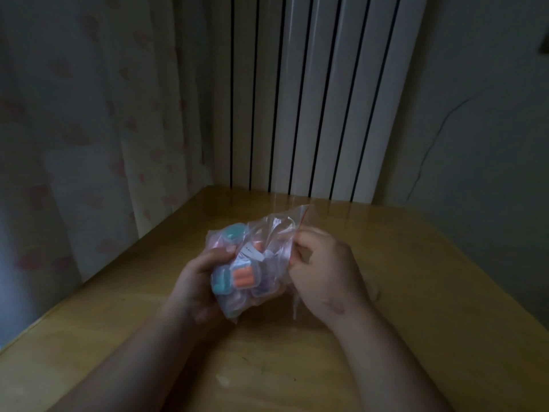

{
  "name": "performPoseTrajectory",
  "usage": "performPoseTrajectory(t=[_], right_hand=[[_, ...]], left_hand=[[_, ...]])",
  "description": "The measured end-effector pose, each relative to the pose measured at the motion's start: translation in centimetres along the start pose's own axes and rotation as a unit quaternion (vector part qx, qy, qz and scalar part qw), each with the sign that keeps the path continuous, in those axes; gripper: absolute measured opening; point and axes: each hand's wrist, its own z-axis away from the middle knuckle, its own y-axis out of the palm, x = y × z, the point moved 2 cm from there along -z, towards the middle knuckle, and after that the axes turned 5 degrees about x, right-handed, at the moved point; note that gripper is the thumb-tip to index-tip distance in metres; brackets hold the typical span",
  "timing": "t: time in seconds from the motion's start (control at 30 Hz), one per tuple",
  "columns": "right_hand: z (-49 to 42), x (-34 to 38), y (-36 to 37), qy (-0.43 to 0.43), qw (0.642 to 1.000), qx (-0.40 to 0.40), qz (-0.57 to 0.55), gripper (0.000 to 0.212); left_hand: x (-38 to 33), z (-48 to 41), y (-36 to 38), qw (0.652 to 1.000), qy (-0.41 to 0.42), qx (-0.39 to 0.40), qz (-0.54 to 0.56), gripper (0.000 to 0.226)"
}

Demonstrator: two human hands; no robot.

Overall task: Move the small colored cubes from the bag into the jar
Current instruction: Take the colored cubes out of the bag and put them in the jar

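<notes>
Bag (pixel 273 230): clear plastic, crumpled, held above the surface (pixel 416 278) between both hands; red seal strip (pixel 303 216) at its top corner, just above the right fingers (pixel 306 237).

Cubes (pixel 243 276): all inside the bag, bunched between the two sets of fingers; orange and teal ones plainest, just right of the left thumb (pixel 222 251); pink and purple ones dimly seen below them; count cannot be told.

Left hand (pixel 199 283): cupped round the bag's lower left side, thumb pressed on its top face; fingers grasping the bag from beneath, mostly hidden.

Right hand (pixel 326 272): fingers curled, pinching the bag's upper right edge near the seal; back of hand to the camera.

Surface: pale wood, under both hands and forearms.

Curtain (pixel 89 129): light, pink-patterned, far left of the left fingers.

Radiator (pixel 312 99): white ribbed panels, beyond the fingers, behind the surface.

Wall (pixel 490 114): plain, far right of the right fingers; lighting dim.
</notes>
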Motion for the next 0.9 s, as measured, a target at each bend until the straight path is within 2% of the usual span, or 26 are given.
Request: performPoseTrajectory(t=[0.1, 0.2, 0.33, 0.5, 0.6, 0.73, 0.9], right_hand=[[0.1, -0.2, -0.8, 0.026, 0.996, -0.077, -0.043, 0.018], [0.0, -1.0, -1.6, 0.067, 0.985, -0.147, -0.058, 0.020], [-0.2, -1.8, -2.3, 0.112, 0.975, -0.185, -0.047, 0.025], [-0.1, -2.2, -2.7, 0.146, 0.974, -0.171, -0.001, 0.018], [-0.2, -1.9, -2.7, 0.127, 0.976, -0.175, -0.023, 0.018], [-0.1, -0.9, -1.5, 0.077, 0.989, -0.110, -0.058, 0.020], [0.0, -0.1, -0.7, 0.034, 0.998, -0.033, -0.039, 0.024]], left_hand=[[-0.2, 0.1, 0.2, 1.000, 0.025, -0.009, 0.010, 0.056], [-0.5, 0.1, 0.3, 0.997, 0.052, -0.056, 0.013, 0.044], [-0.8, -0.1, 0.1, 0.993, 0.068, -0.093, 0.023, 0.047], [-0.9, 0.0, 0.1, 0.992, 0.065, -0.103, 0.034, 0.043], [-0.9, 0.0, 0.2, 0.992, 0.064, -0.103, 0.028, 0.044], [-0.7, 0.0, 0.5, 0.995, 0.057, -0.080, 0.009, 0.040], [-0.6, 0.0, 0.5, 0.998, 0.039, -0.058, 0.000, 0.044]])
